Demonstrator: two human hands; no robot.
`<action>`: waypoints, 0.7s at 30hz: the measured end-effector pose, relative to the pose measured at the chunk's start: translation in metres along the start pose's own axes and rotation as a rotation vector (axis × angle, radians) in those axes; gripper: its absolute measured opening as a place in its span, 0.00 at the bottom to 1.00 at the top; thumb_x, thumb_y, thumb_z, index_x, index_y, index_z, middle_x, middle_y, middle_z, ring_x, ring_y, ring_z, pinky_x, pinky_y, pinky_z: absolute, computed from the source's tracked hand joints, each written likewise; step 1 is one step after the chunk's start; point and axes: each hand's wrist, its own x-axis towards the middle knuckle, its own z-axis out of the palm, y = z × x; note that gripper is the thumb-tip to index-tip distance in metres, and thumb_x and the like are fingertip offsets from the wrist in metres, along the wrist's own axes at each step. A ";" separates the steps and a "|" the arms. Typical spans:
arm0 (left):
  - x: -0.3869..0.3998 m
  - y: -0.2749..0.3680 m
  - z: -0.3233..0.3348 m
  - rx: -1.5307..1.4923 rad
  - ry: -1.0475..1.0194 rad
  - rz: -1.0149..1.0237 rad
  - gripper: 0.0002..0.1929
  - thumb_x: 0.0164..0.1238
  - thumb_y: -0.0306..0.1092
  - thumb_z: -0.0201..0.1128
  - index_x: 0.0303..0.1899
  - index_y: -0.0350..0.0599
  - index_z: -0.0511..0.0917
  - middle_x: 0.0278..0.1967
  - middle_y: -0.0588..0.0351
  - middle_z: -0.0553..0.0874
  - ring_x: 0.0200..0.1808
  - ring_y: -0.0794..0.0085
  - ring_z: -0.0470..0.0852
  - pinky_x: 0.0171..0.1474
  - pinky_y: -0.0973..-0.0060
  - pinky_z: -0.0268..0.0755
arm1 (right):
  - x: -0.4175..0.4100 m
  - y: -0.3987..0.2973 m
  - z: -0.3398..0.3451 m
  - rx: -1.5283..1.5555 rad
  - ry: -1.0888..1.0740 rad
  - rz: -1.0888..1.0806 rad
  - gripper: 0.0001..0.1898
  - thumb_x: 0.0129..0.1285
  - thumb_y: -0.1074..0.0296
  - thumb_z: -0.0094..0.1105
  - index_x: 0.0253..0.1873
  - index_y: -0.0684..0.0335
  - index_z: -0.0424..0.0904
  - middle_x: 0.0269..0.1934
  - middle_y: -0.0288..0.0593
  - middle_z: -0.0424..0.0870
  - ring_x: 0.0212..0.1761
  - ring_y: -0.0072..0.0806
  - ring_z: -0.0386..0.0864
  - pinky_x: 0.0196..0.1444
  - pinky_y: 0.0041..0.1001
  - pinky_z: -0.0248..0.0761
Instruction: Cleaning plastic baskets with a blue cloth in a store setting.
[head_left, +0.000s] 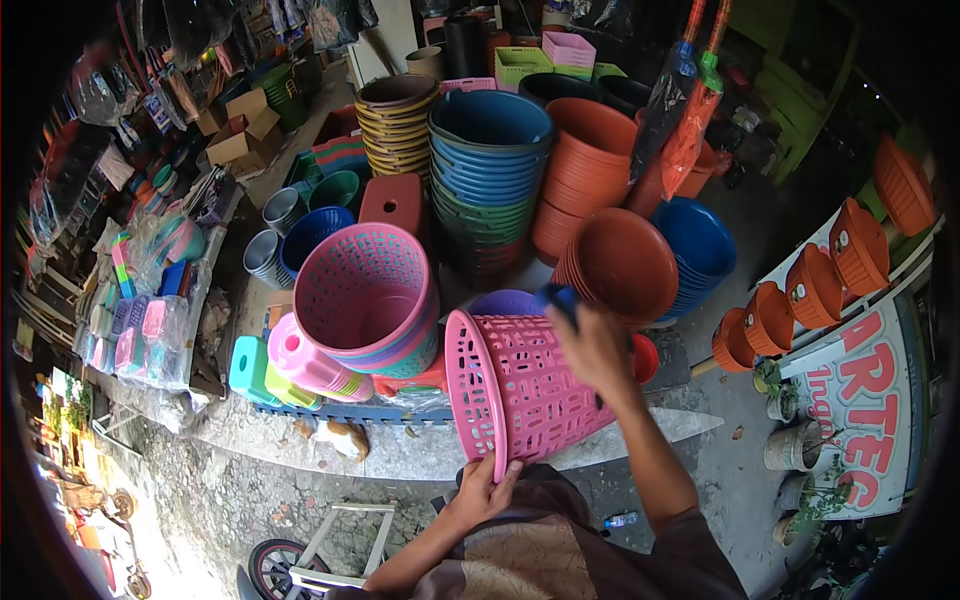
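Note:
A pink perforated plastic basket (525, 382) lies on its side in front of me, its mouth facing left. My left hand (484, 491) pinches the lower part of its rim, thumb on one face and fingers on the other. Over the basket's far right side, my right hand (596, 349) grips a dark blue object (559, 301), perhaps a brush or cloth; motion blur hides its exact kind. To the left stands a stack of similar baskets (367, 292), a pink one on top. Part of a purple container (506, 302) shows behind the held basket.
Nested blue buckets (491, 157), terracotta-coloured tubs (619, 262) and blue basins (697, 247) stand behind. Orange wall planters (814, 285) hang at right. A cat (343, 439) lies on the concrete ledge. A small plastic bottle (621, 520) is on the ground, and a motorcycle wheel (281, 568) is lower left.

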 end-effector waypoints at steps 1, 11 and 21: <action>-0.001 -0.003 0.000 0.004 0.004 -0.002 0.04 0.75 0.27 0.63 0.40 0.38 0.79 0.16 0.55 0.74 0.14 0.69 0.74 0.21 0.68 0.64 | -0.008 -0.015 0.014 -0.015 -0.106 -0.009 0.23 0.67 0.60 0.62 0.64 0.64 0.78 0.64 0.60 0.80 0.68 0.62 0.73 0.70 0.50 0.67; 0.005 0.003 -0.018 -0.019 0.072 -0.093 0.05 0.77 0.28 0.61 0.44 0.36 0.81 0.21 0.54 0.80 0.20 0.72 0.80 0.26 0.71 0.70 | -0.040 -0.020 0.031 -0.003 0.301 -0.528 0.24 0.58 0.66 0.67 0.60 0.68 0.80 0.58 0.53 0.84 0.61 0.52 0.80 0.65 0.44 0.73; -0.002 0.013 -0.055 -0.456 0.194 -0.254 0.20 0.79 0.42 0.61 0.61 0.37 0.77 0.43 0.55 0.87 0.41 0.73 0.85 0.41 0.70 0.79 | 0.048 0.066 -0.049 0.222 -0.529 0.125 0.26 0.75 0.48 0.56 0.58 0.71 0.80 0.50 0.51 0.87 0.54 0.33 0.85 0.57 0.37 0.75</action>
